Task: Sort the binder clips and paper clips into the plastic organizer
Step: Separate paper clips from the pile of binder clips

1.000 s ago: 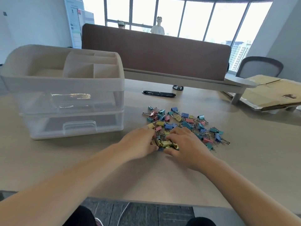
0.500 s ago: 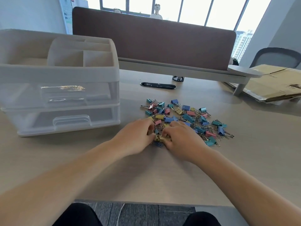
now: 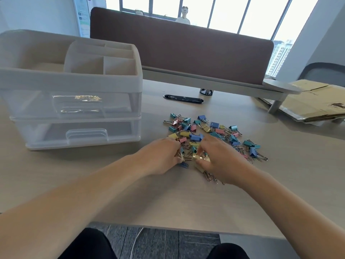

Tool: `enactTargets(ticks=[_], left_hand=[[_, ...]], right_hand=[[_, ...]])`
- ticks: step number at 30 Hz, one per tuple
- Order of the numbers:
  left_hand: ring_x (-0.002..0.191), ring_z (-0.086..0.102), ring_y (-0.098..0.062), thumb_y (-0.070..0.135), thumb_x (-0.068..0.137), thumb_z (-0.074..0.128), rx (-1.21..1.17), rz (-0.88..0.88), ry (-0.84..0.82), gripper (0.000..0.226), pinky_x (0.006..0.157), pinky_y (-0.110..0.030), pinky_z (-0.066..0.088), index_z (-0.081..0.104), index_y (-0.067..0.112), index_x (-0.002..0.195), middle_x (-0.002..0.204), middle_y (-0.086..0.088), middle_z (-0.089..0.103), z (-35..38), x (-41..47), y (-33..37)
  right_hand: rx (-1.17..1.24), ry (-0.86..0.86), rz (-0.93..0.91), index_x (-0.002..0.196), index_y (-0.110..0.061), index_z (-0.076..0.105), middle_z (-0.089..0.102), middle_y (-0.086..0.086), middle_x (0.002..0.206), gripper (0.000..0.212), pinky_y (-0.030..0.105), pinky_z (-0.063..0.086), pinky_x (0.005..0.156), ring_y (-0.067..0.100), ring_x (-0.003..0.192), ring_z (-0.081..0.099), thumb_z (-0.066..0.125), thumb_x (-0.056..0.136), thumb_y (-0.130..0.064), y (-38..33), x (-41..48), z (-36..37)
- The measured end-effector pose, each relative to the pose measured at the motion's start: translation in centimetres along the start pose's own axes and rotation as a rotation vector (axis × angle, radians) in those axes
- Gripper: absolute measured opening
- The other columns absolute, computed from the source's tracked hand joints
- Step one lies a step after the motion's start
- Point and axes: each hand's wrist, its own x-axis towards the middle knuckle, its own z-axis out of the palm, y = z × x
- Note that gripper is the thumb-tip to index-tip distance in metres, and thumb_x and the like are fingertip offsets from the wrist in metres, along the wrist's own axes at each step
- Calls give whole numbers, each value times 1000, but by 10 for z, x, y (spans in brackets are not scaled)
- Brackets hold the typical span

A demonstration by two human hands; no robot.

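Tabletop (image 3: 168,202), near edge: both forearms reach across it.

Paper clips (image 3: 211,178): a few silver ones lie just under the heel of the right hand (image 3: 224,159). A blue one lies just below the fingers of the left hand (image 3: 158,157).

Left hand: fingers curled, pinching a pale clip at the near edge of the heap. Binder or paper, cannot tell.

Right hand: fingers curled, pinching a gold binder clip (image 3: 198,158). The two hands sit close together over the same patch.

Binder clips (image 3: 214,130): the coloured heap spreads just beyond the fingertips and off to the right of the right hand. Blue, teal, pink, yellow, with wire handles tangled. All loose on the tabletop.

Plastic organizer (image 3: 138,79): left of the left hand and beyond it, apart from the heap. The top compartments (image 3: 119,66) show nothing inside where visible. The upper drawer (image 3: 89,103) is shut, with a gold glint behind its front. Contents or reflection, cannot tell. The lower drawer (image 3: 86,136) is shut and looks empty.

Judgement: early stage. The hands are separating kinds at the heap and nothing is plainly in the organizer yet. Almost the whole heap remains to be sorted and carried over.
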Motion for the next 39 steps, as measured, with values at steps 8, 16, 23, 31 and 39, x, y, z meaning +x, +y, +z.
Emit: enactTargets(ticks=[8,16,23,31,39], left_hand=[[92,59,-20,39,91,60,54,20,52,29,77,-34,49,57,17,111,106,-1,62,6,4,5],[80,59,-18,37,92,56,48,5,49,21,69,-34,50,57,16,98,93,-1,61,4,2,9],[81,59,-17,35,91,60,-24,-69,69,17,69,-33,49,59,19,98,91,1,61,-8,5,7],[82,58,-16,33,89,62,-118,-111,77,18,72,-35,49,62,19,100,94,1,62,-19,-2,8],[80,59,-15,33,90,61,-133,-138,87,18,72,-35,50,63,19,100,92,2,62,-18,-7,8]], right_hand=[[-128,-35,-38,114,-23,53,50,-6,120,27,30,50,77,16,96,56,52,94,-42,-2,-8,9],[-196,-65,-93,127,-28,56,48,-6,119,36,33,56,75,17,94,61,58,92,-35,-2,-5,12],[-263,-92,-116,110,-17,63,43,-2,100,20,33,58,70,15,75,58,63,90,-16,-5,5,10],[-276,-105,-125,122,-18,55,45,4,111,31,36,58,73,19,77,56,60,91,-12,-8,9,9],[-300,-84,-77,126,-27,51,54,7,116,34,40,58,75,26,90,64,56,93,-32,-3,3,7]])
